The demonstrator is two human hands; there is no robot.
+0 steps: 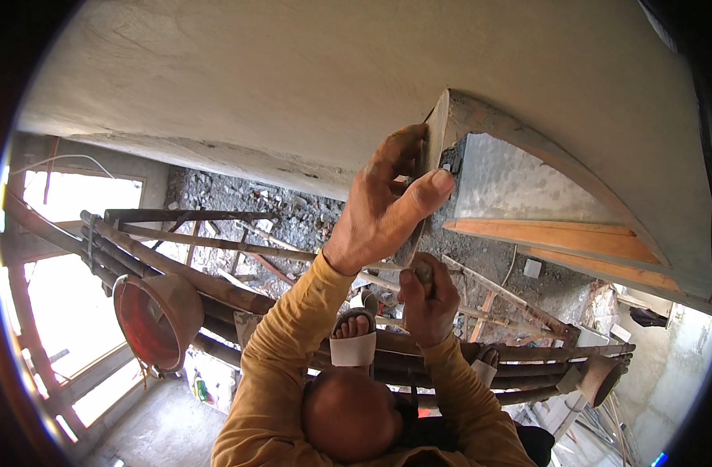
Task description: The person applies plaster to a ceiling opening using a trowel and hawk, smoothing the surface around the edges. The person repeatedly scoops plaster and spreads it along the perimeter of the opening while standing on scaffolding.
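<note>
Flat strip (pixel 434 144) at the left end of the arched opening (pixel 543 142), clamped between left hand (pixel 387 204) thumb and fingers. Right hand (pixel 432 305) just below, curled on a small greyish piece (pixel 424 272), kind unclear. Farther out: scaffold poles (pixel 216 289), reddish tub (pixel 157 323), rubble (pixel 208 194) beneath.

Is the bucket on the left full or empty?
The bucket isn't full: much of its reddish inside shows below the rim. Whether anything lies at the bottom, I cannot tell.

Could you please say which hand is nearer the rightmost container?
Right: in this view, the right hand is above and left of the rightmost container; the left hand is higher and farther left.
</note>
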